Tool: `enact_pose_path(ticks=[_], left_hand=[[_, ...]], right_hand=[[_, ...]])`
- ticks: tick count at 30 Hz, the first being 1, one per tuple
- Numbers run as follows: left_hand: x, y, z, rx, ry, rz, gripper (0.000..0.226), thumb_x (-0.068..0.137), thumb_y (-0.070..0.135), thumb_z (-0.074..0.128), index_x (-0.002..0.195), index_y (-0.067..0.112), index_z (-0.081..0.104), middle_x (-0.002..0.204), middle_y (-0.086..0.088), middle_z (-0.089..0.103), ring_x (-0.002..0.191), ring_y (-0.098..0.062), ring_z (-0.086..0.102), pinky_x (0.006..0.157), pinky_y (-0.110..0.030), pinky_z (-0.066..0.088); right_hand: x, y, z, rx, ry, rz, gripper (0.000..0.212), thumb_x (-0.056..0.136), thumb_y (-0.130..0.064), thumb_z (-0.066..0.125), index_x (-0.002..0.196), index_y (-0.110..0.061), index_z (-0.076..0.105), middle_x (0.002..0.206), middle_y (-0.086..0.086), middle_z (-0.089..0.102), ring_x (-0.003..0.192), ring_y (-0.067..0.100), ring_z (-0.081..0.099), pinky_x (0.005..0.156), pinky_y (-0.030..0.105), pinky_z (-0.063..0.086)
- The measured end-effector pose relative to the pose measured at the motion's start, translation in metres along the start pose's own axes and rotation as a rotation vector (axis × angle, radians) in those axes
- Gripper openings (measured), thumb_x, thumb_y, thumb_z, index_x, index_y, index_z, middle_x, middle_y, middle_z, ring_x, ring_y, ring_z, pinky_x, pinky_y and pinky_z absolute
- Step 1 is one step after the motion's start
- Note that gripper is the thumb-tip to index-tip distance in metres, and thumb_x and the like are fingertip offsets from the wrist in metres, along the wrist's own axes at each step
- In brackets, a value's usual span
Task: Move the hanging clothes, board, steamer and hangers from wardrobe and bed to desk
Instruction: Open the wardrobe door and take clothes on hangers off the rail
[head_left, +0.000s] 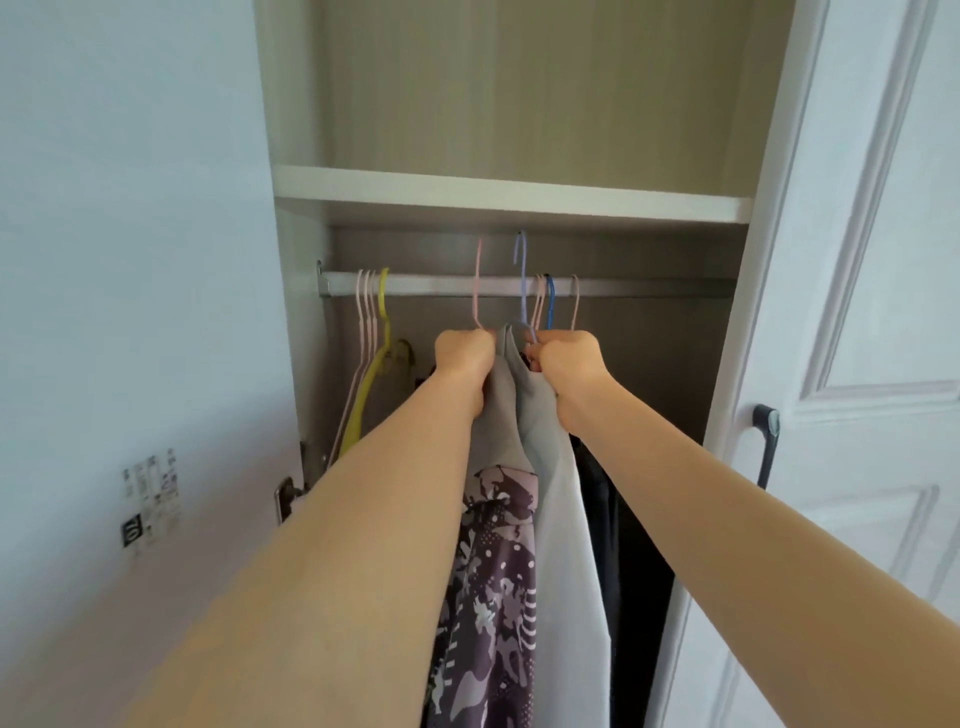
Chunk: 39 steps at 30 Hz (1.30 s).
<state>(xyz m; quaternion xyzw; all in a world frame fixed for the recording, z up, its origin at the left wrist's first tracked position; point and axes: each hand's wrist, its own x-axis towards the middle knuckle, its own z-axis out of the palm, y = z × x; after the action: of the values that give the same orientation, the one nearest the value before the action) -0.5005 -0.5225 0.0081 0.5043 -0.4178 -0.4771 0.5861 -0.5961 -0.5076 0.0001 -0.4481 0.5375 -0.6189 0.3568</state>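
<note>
Up at 12 o'clock, left hand (464, 353) grips pink hanger (478, 283), right hand (563, 358) grips lilac hanger (521, 275) — both hooks above rail (431, 285); grey garment (524, 410) hangs btwn fists.

Rail (441, 285) free mid-left; shelf (509, 200) close above; hangers (370, 332) crowd left.

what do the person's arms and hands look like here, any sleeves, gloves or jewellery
Both arms are bare along all that shows, from the lower frame edge to the wrists: no sleeve is in view. The left hand and right hand wear no gloves. No watch, bracelet or ring shows on the visible sides, though the fingers are mostly turned away from the camera.
</note>
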Motion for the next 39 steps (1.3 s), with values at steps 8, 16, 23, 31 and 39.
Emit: enact_pose_path(ticks=[8,16,23,31,39], left_hand=[[-0.038,-0.029,-0.007,0.063,-0.049,0.019,0.026,0.091,0.015,0.058,0.112,0.0,0.063,0.086,-0.009,0.059,0.072,-0.018,0.053,0.056,-0.025,0.041],[-0.115,-0.035,-0.038,0.045,-0.105,0.045,0.009,0.086,0.012,0.063,0.08,0.013,0.069,0.083,-0.013,0.062,0.08,-0.026,0.056,0.083,-0.042,0.053],[-0.214,-0.017,-0.071,-0.124,-0.19,0.005,0.034,0.089,0.001,0.058,0.117,0.019,0.064,0.079,-0.003,0.056,0.06,-0.011,0.047,0.061,-0.025,0.044],[-0.325,-0.008,-0.127,-0.112,-0.492,-0.054,0.043,0.087,0.001,0.061,0.123,0.025,0.054,0.095,-0.009,0.057,0.067,-0.014,0.055,0.061,-0.026,0.05],[-0.41,-0.011,-0.177,-0.132,-0.578,-0.055,0.028,0.084,0.011,0.07,0.11,0.008,0.061,0.101,-0.009,0.07,0.082,-0.015,0.071,0.075,-0.024,0.056]], right_hand=[[-0.053,0.007,-0.028,-0.053,-0.053,0.01,0.031,0.092,0.007,0.041,0.102,-0.001,0.069,0.07,0.006,0.054,0.06,0.016,0.046,0.067,0.031,0.044],[-0.145,-0.005,-0.056,-0.196,-0.104,-0.037,0.032,0.096,0.003,0.04,0.116,-0.003,0.063,0.078,0.002,0.056,0.067,0.012,0.049,0.074,0.029,0.048],[-0.246,-0.027,-0.088,-0.224,-0.062,-0.109,0.031,0.095,0.001,0.038,0.108,-0.009,0.064,0.076,0.001,0.055,0.067,0.011,0.047,0.063,0.019,0.042],[-0.358,-0.061,-0.109,-0.264,0.033,-0.092,0.036,0.086,0.007,0.037,0.095,-0.007,0.068,0.07,0.006,0.05,0.062,0.015,0.041,0.056,0.023,0.036],[-0.459,-0.077,-0.114,-0.279,0.038,-0.01,0.024,0.093,-0.004,0.046,0.089,0.0,0.069,0.07,0.008,0.048,0.067,0.019,0.04,0.065,0.029,0.035]])
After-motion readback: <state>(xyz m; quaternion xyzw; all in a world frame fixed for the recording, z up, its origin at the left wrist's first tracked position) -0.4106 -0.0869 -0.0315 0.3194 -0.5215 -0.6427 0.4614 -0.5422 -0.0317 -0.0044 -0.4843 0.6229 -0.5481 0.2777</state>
